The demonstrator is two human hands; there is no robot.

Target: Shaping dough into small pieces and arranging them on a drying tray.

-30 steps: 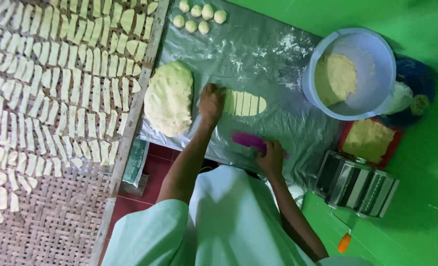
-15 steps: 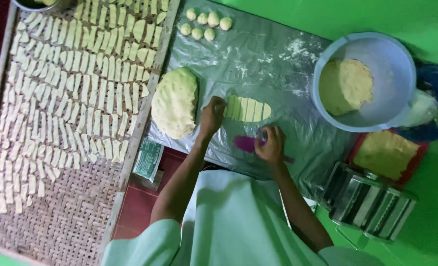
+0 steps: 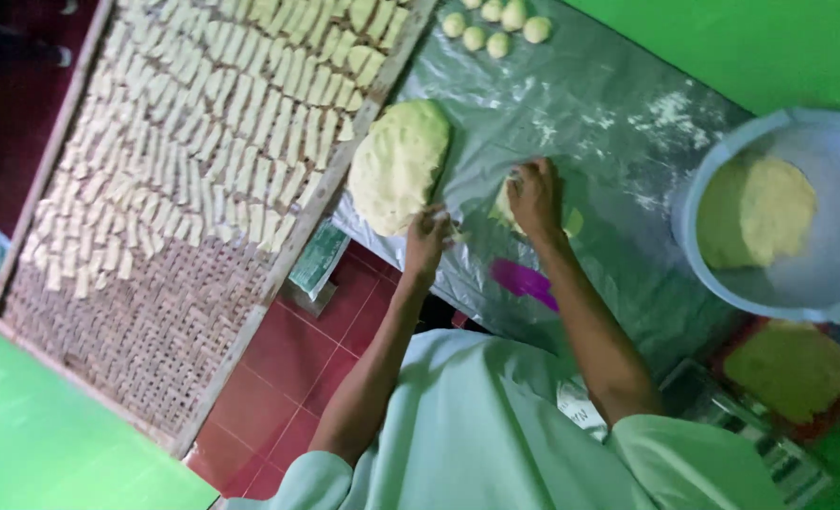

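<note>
Nearest the camera, a pale green shirt (image 3: 495, 425) was seen from above, with two bare arms reaching forward over a counter covered in silver plastic sheet (image 3: 609, 123). Half a second earlier the right hand had rested by a purple cutter (image 3: 526, 280); the cutter had since been let go and lay just behind that hand's wrist. The right hand (image 3: 533, 194) had been moved onto the cut dough strips (image 3: 507, 203), its grip closed down over them so that most were hidden. The left hand (image 3: 426, 241) had been drawn back a little to the near edge of a large flattened dough sheet (image 3: 399, 165); whether its grip held anything could not be told. The cutting appeared finished and the strips appeared to be gathered. Beyond and to the left, a woven tray (image 3: 136, 331) was largely filled with rows of strips. To the right, a pale bowl (image 3: 722, 274) held more dough, and small dough balls (image 3: 495, 26) lay farthest away.
</note>
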